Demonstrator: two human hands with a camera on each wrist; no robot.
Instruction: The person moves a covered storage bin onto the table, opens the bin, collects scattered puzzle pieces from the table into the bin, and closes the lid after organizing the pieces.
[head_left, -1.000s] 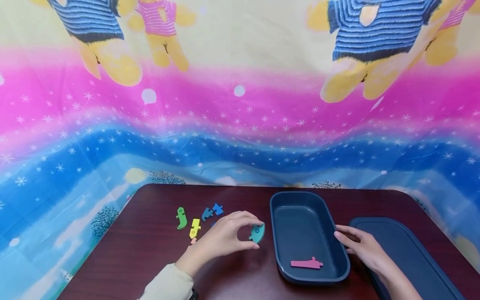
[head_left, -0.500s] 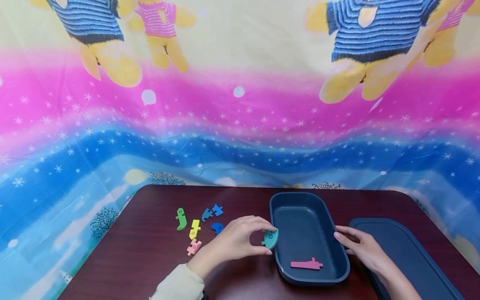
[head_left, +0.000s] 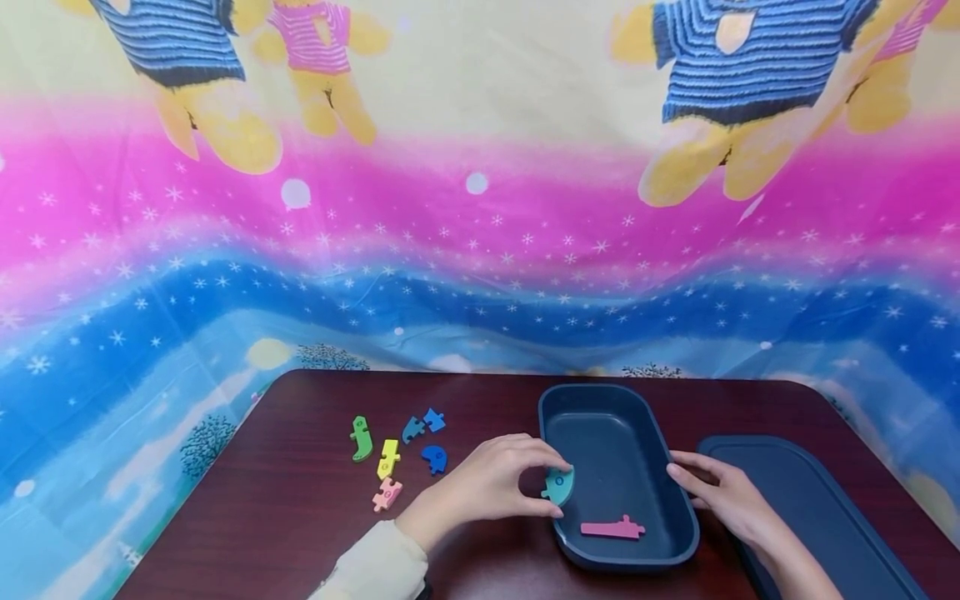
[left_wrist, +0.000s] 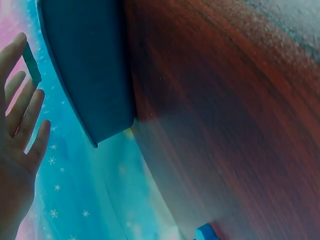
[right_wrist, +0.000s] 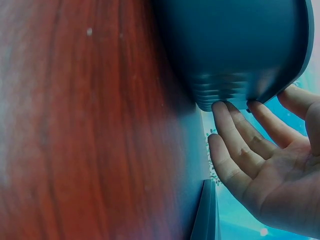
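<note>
Between thumb and forefinger, my left hand (head_left: 491, 479) pinches a teal rounded puzzle piece (head_left: 560, 484) over the left rim of a dark blue rectangular box (head_left: 609, 454). The left wrist view shows this piece (left_wrist: 32, 64) edge-on, with the other fingers spread. Inside the box, near its front end, lies a pink puzzle piece (head_left: 611, 529). My right hand (head_left: 723, 492) touches the box's right side. In the right wrist view, its fairly straight fingers (right_wrist: 240, 140) rest against the outer wall and rim.
Left on the dark wooden table (head_left: 300, 517) lie a green piece (head_left: 361, 439), a yellow piece (head_left: 387, 458), a salmon piece (head_left: 387, 495) and several blue pieces (head_left: 433, 459). A dark blue lid (head_left: 795, 492) lies right of the box. A printed cloth (head_left: 480, 250) hangs behind.
My left hand has moved right with the teal piece, from beside the box to over its left rim. The blue and salmon pieces behind it are uncovered. My right hand stays put.
</note>
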